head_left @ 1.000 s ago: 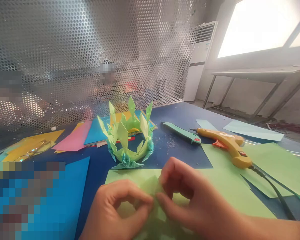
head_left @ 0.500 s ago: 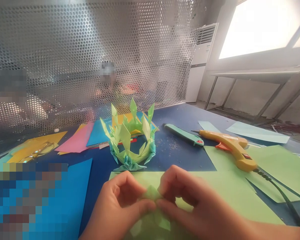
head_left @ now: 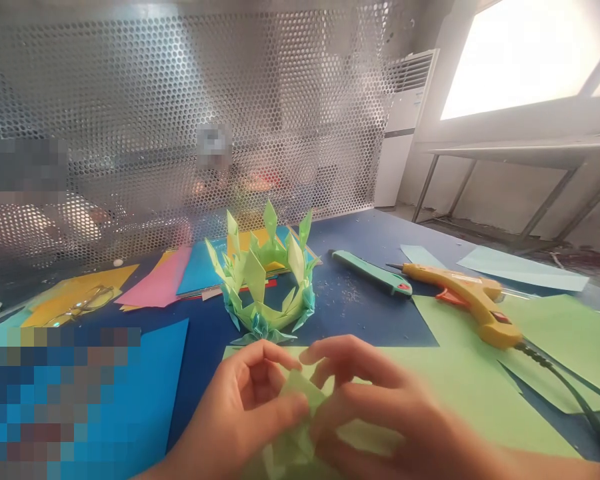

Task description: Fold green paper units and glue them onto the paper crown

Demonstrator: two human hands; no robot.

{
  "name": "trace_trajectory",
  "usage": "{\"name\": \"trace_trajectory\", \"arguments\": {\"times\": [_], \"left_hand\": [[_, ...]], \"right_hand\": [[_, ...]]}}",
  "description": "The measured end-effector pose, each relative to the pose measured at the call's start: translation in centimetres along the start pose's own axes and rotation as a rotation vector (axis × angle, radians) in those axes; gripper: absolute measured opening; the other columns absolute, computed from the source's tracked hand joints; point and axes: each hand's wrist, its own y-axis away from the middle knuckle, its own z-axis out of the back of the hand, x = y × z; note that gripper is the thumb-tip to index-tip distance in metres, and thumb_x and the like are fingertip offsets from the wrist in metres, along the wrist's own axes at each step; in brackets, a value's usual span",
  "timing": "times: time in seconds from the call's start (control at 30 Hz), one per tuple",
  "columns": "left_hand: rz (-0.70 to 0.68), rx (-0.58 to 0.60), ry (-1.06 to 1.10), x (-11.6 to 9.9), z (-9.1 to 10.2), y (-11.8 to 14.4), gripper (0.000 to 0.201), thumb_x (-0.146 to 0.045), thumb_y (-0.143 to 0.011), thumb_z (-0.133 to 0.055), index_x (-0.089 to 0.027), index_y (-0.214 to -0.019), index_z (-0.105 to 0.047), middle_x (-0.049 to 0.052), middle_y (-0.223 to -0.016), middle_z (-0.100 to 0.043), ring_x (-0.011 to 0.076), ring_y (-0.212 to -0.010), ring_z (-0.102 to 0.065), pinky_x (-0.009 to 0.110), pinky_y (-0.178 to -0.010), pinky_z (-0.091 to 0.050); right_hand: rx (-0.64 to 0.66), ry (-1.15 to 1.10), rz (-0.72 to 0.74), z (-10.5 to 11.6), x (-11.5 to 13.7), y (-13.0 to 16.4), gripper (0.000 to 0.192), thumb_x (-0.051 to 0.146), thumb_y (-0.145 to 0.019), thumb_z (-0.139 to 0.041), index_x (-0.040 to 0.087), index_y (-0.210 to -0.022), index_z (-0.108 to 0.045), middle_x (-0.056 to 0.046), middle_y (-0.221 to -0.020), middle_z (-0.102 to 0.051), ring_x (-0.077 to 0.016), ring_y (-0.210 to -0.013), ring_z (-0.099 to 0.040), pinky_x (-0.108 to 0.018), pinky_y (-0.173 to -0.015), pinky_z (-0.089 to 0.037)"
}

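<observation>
Small light-green folded paper piece [head_left: 300, 407], creased and partly folded, pinched between both hands just above the worktop.

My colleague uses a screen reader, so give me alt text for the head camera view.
Two bare hands, left hand and right hand, pinch a small folded green paper piece above a green sheet. Behind stand a spiky green paper crown, a utility knife and a yellow glue gun.
</observation>
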Motion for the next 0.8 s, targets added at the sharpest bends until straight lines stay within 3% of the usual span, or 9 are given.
{"name": "trace_trajectory", "arguments": {"times": [0.17, 0.47, 0.6, 0.8], "left_hand": [[-0.024, -0.002, 0.003, 0.37, -0.1, 0.01, 0.042, -0.044, -0.057, -0.094, -0.017, -0.076, -0.067, -0.007, -0.058, -0.055, 0.0081, -0.061, -0.051, 0.015, -0.057, -0.039], [-0.079, -0.02, 0.133, 0.55, -0.34, 0.16, 0.034, -0.037, -0.058, -0.095, -0.022, -0.083, -0.078, -0.004, -0.067, -0.076, 0.0097, -0.067, -0.069, 0.016, -0.063, -0.05], [-0.073, 0.0, 0.172, 0.15, -0.53, 0.29, 0.035, -0.034, -0.059, -0.096, -0.023, -0.088, -0.08, -0.001, -0.075, -0.079, 0.0134, -0.075, -0.073, 0.017, -0.067, -0.054], [-0.112, -0.03, 0.135, 0.88, -0.62, -0.43, 0.046, -0.008, -0.047, -0.098, -0.024, -0.085, -0.078, -0.006, -0.067, -0.077, 0.0088, -0.066, -0.07, 0.013, -0.062, -0.053]], "right_hand": [[-0.013, 0.04, 0.011, 0.3, 0.2, -0.23, 0.02, 0.002, -0.078, -0.071, 0.022, -0.076, -0.072, -0.005, -0.106, -0.065, -0.0122, -0.085, -0.072, -0.017, -0.083, -0.058], [-0.087, -0.029, -0.196, 0.07, -0.18, -0.8, 0.016, 0.009, -0.079, -0.069, 0.021, -0.068, -0.067, 0.0, -0.081, -0.068, -0.0118, -0.075, -0.07, -0.018, -0.074, -0.058], [-0.099, -0.031, -0.138, 0.54, -0.37, -0.78, 0.014, 0.011, -0.079, -0.074, 0.022, -0.072, -0.072, 0.001, -0.086, -0.068, -0.01, -0.072, -0.07, -0.015, -0.071, -0.057], [-0.054, -0.024, -0.035, 0.46, -0.53, -0.28, 0.012, 0.015, -0.085, -0.074, 0.026, -0.084, -0.078, -0.002, -0.097, -0.071, -0.009, -0.069, -0.071, -0.015, -0.068, -0.058]]}}
